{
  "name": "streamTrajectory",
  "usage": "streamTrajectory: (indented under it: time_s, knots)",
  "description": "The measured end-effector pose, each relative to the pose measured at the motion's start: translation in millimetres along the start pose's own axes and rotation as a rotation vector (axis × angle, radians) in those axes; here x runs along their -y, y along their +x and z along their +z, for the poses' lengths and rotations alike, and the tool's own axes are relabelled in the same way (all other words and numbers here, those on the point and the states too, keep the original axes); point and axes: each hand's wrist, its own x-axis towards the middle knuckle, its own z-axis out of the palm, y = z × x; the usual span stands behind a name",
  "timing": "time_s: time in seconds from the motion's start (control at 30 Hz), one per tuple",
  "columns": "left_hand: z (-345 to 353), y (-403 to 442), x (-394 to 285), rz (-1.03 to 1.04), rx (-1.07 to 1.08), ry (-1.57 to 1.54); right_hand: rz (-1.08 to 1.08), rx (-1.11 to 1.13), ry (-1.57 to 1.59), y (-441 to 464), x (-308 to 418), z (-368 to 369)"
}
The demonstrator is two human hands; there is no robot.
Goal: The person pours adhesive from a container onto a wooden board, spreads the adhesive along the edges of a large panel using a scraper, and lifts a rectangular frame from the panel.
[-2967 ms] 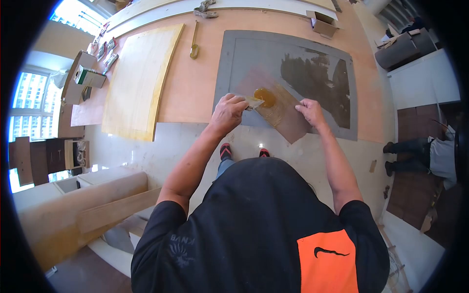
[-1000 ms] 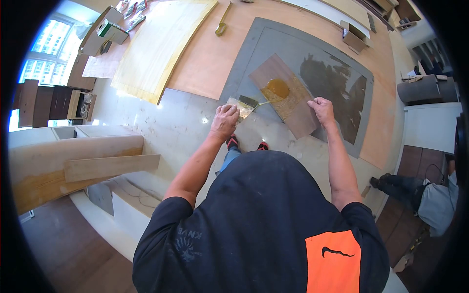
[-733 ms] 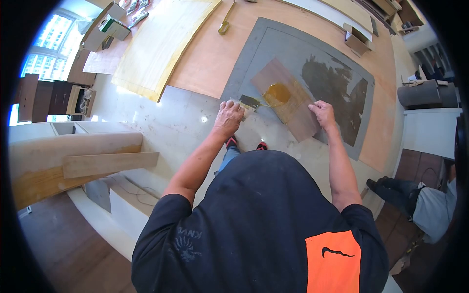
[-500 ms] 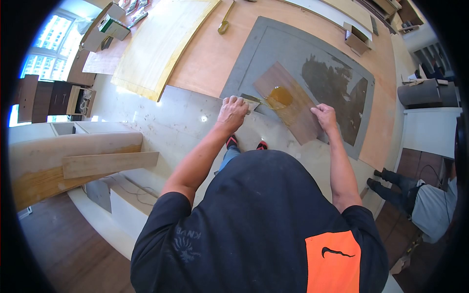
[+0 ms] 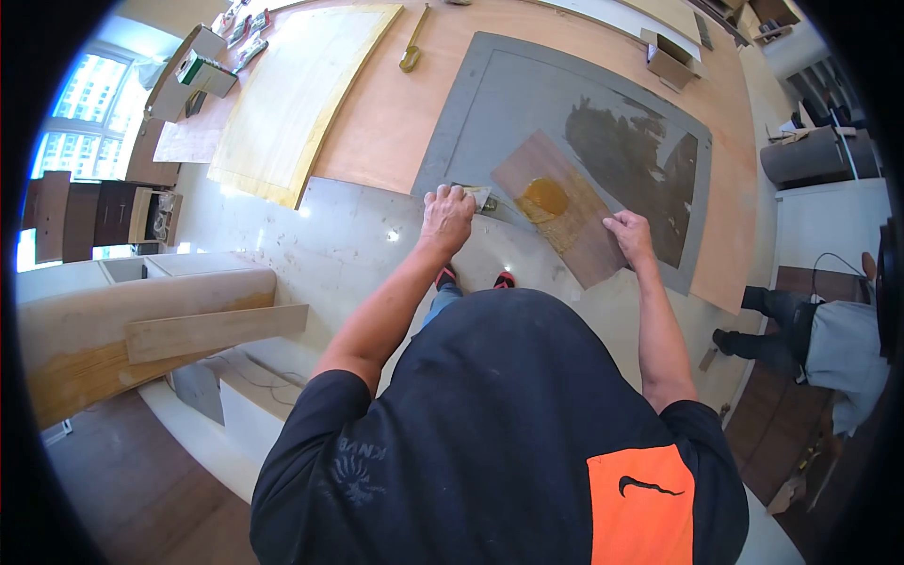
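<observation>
My right hand (image 5: 631, 239) pinches the right edge of a thin brown wood-grain board (image 5: 593, 254), which is tilted over the near edge of a grey panel (image 5: 471, 122). A puddle of amber glue (image 5: 544, 199) sits on the board, with a smeared, streaky patch below it. Closed around a scraper is my left hand (image 5: 446, 218); the scraper's pale, glue-stained blade (image 5: 481, 198) pokes out to the right, apart from the board. Its handle is hidden by my fingers. Dark wet-looking patches (image 5: 617, 141) mark the right part of the grey panel.
The grey panel rests on a large light wooden table (image 5: 377, 141), beside a pale plywood sheet (image 5: 301, 94). A yellowish tool with a long strip (image 5: 410, 58) and an open cardboard box (image 5: 670, 62) lie further back. Another person (image 5: 829, 348) is at the right. A wooden plank (image 5: 217, 332) is at left.
The scraper blade has drawn back from the board's left edge toward my left hand. The board has shifted slightly, and the person at the right has moved.
</observation>
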Motion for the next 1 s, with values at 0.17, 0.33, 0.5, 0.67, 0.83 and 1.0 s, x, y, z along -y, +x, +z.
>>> streamTrajectory:
  time_s: [0.17,0.33,0.5,0.67,0.83,1.0]
  knots:
    - [10,4,-11,0.038,0.069,0.025,0.05,-0.031,-0.005,-22,10,-9]
    - [10,-8,-18,0.213,0.077,0.009,0.079,-0.076,-0.028,-36,-6,-14]
    - [6,-12,-5,0.341,0.083,-0.086,0.084,-0.093,0.03,-41,-19,-12]
    - [-13,-15,14,0.362,0.133,-0.074,0.084,-0.093,0.044,-42,-19,-12]
    - [-17,-13,38,0.217,-0.018,-0.039,0.06,-0.095,0.179,-36,-34,-9]
    - [-2,-9,64,0.006,-0.147,0.052,0.067,-0.107,0.181,-36,-27,-6]
